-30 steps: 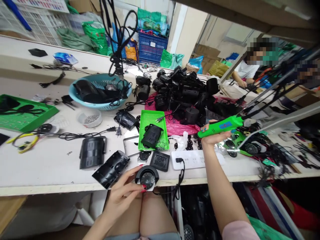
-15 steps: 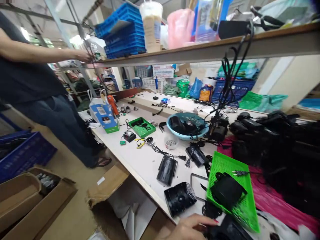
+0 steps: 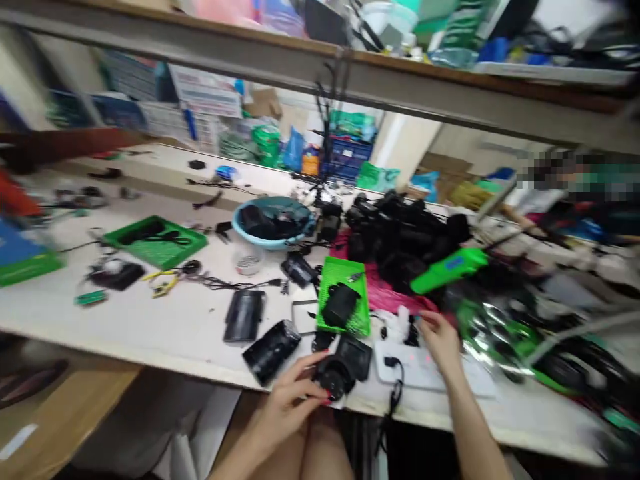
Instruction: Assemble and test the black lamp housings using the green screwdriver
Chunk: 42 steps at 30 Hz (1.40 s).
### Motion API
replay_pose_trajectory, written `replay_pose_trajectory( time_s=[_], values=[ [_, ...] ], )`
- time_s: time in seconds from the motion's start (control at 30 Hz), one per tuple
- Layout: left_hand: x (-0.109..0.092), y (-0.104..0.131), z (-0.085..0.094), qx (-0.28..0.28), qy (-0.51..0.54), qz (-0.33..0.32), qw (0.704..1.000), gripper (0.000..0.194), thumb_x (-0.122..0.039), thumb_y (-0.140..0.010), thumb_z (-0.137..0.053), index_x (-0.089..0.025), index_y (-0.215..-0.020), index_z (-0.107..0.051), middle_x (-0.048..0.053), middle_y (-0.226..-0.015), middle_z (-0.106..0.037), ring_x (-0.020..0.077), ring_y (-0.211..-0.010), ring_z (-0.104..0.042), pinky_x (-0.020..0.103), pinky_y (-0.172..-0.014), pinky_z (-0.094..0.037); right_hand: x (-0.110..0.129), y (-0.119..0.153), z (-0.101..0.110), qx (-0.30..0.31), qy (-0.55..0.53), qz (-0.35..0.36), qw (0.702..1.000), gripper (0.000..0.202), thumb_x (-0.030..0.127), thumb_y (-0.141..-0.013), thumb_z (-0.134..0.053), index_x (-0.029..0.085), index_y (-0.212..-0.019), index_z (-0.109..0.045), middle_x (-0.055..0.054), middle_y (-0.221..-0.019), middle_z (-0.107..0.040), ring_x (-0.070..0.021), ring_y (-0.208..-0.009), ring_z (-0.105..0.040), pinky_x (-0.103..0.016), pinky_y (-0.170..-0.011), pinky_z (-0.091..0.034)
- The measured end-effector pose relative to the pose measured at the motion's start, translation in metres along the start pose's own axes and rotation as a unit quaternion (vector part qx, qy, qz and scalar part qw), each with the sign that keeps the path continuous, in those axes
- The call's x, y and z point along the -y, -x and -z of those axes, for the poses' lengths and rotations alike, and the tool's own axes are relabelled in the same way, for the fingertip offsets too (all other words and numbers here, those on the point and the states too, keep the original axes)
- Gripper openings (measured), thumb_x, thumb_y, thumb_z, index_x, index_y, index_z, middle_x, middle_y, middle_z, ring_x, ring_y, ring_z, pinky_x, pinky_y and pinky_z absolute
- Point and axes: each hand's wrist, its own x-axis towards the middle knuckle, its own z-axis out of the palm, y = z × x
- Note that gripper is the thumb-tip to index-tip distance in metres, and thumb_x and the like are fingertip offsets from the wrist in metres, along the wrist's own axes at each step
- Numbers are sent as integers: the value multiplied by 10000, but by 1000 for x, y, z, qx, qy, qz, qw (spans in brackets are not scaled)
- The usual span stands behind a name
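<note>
My left hand has its thumb and fingers curled on a black plastic device with a round end, at the table's front edge. My right hand reaches over a white power strip; its fingertips pinch what looks like a black plug, blurred. Another black plug sits in the strip, its cord hanging over the edge. Left of my left hand lie a black cylindrical housing and a black casing. A bright green tray beyond holds a black part.
A blue basket with black parts stands farther back, left of a heap of black devices. A darker green tray and yellow-handled pliers lie left. A shelf crosses overhead. Another person's arm shows at far right.
The view has swung right and down. My right hand has come into view at the power strip. My left hand remains at the black device, now more fully visible.
</note>
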Motion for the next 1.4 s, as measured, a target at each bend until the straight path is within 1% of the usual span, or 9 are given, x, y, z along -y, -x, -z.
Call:
replay_pose_trajectory(
  time_s=[0.13, 0.37, 0.57, 0.73, 0.83, 0.97, 1.07, 1.2, 1.4],
  values=[
    [7, -2, 4, 16, -35, -35, 999, 229, -124, -914, -579, -266, -946, -755, 84, -1458, -531, 224, -1293, -550, 370, -1071, -458, -27, 0, 2, 43, 81, -49, 995, 222, 361, -933, -624, 144, -959, -660, -36, -957, -687, -156, -852, -661, -357, -808, -559],
    [5, -2, 5, 0, -68, -56, 996, 231, -100, -900, -587, -261, -938, -748, 87, -1435, -552, 209, -1263, -579, 347, -1046, -485, -33, -3, -10, 99, 136, -66, 984, 173, 312, -925, -638, 143, -893, -659, -20, -896, -680, -163, -874, -655, -377, -850, -537],
    [-1, -2, 4, 1, -73, -44, 996, 214, -109, -898, -594, -252, -918, -752, 99, -1423, -563, 212, -1231, -601, 347, -1022, -503, -24, -1, -12, 74, 114, -89, 987, 192, 335, -909, -648, 159, -833, -649, -16, -865, -662, -160, -849, -632, -365, -829, -521],
    [-3, -4, 3, -5, -67, -49, 997, 201, -95, -883, -614, -243, -909, -748, 110, -1407, -576, 216, -1217, -612, 348, -1012, -511, -4, 6, -6, 22, -21, -81, 996, 260, 407, -891, -630, 163, -805, -608, -14, -769, -643, -166, -757, -635, -377, -805, -528],
    [-1, -3, 3, 4, -64, -47, 997, 218, -86, -887, -605, -243, -935, -747, 108, -1423, -558, 221, -1275, -569, 362, -1049, -484, 18, 32, 6, 6, -136, -75, 988, 350, 531, -831, -618, 186, -878, -591, -44, -788, -666, -193, -732, -658, -370, -756, -557],
    [-2, 0, 2, 13, -64, -42, 997, 208, -75, -883, -608, -231, -925, -740, 107, -1426, -548, 225, -1301, -543, 374, -1080, -453, 56, 98, 19, 20, -218, -85, 972, 397, 548, -730, -732, 195, -888, -642, -26, -786, -667, -160, -723, -627, -277, -676, -533],
    [-4, -1, 2, 14, -57, -45, 997, 202, -74, -879, -615, -224, -939, -737, 114, -1429, -543, 232, -1302, -542, 385, -1082, -453, 83, 148, 18, 81, -283, -139, 946, 354, 500, -706, -793, 193, -849, -689, -18, -723, -662, -131, -639, -595, -235, -592, -502],
    [-7, -4, 1, 14, -57, -47, 997, 188, -86, -878, -622, -217, -950, -736, 123, -1427, -548, 237, -1291, -553, 390, -1068, -470, 107, 192, 3, 180, -342, -188, 903, 284, 452, -753, -782, 207, -882, -718, -42, -795, -696, -153, -684, -632, -259, -636, -531],
    [-11, -5, -2, -13, -61, -77, 995, 163, -93, -880, -618, -198, -900, -740, 133, -1353, -607, 229, -1227, -600, 356, -1011, -512, 123, 199, -8, 162, -186, -18, 969, 146, 347, -923, -594, 248, -934, -701, -49, -911, -579, -189, -850, -582, -311, -734, -499]
  ],
)
